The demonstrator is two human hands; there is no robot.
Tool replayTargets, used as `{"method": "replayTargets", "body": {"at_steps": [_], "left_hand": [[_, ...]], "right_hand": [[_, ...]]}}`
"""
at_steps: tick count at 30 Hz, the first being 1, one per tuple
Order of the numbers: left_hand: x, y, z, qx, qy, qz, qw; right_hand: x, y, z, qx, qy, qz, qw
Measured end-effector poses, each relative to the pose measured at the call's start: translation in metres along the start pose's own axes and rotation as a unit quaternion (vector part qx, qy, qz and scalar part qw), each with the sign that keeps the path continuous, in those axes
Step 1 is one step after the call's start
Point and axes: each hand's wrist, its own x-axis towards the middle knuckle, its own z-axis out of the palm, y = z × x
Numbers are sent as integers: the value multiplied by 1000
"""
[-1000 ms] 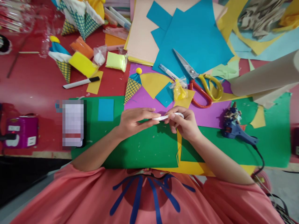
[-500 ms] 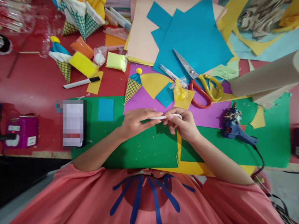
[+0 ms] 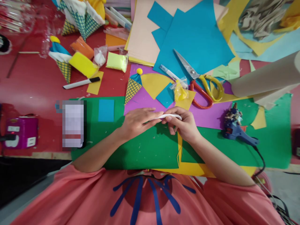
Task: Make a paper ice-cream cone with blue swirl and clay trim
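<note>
Both hands meet over the green sheet (image 3: 145,150), just below the purple sheet (image 3: 206,117).

L hand (image 3: 137,122): fingers straight and close together, lying along the white strip (image 3: 170,116); fingertips touch its left end, thumb tucked under. Looks like a flat pinch on the strip, but the contact underneath is hidden.

R hand (image 3: 185,125): fingers curled, closed round the strip's right part. Thumb and index clamp it near the middle; strip's far end curves over the knuckles.

Strip: thin, white, slightly bowed, held off the surface between the 2 hands, roughly level. Material unclear, could be foam or clay.

Nearby:
- patterned paper cone (image 3: 132,87) w/ blue top and yellow ball, on the purple sheet, above L hand
- yellow lump in clear wrap (image 3: 180,91), just above R hand
- scissors (image 3: 201,82), red/yellow handles, on the blue paper (image 3: 199,37), blades together
- blue glue gun (image 3: 236,132), to the right of R hand, well apart, cord trailing off the table edge
- small blue rectangle (image 3: 106,110) on the green sheet, left of L hand
- black-capped marker (image 3: 81,83) on the red table (image 3: 30,87), far left
</note>
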Motion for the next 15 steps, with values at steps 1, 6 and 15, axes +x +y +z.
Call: {"method": "replayTargets", "body": {"at_steps": [1, 6, 15], "left_hand": [[0, -1, 0, 6, 0, 9, 1000], [2, -2, -3, -16, -12, -10, 1000], [3, -2, -1, 17, 24, -24, 999]], "right_hand": [[0, 0, 0, 0, -2, 2, 1000], [0, 0, -1, -4, 5, -3, 1000], [0, 0, -4, 4, 32, -15, 999]]}}
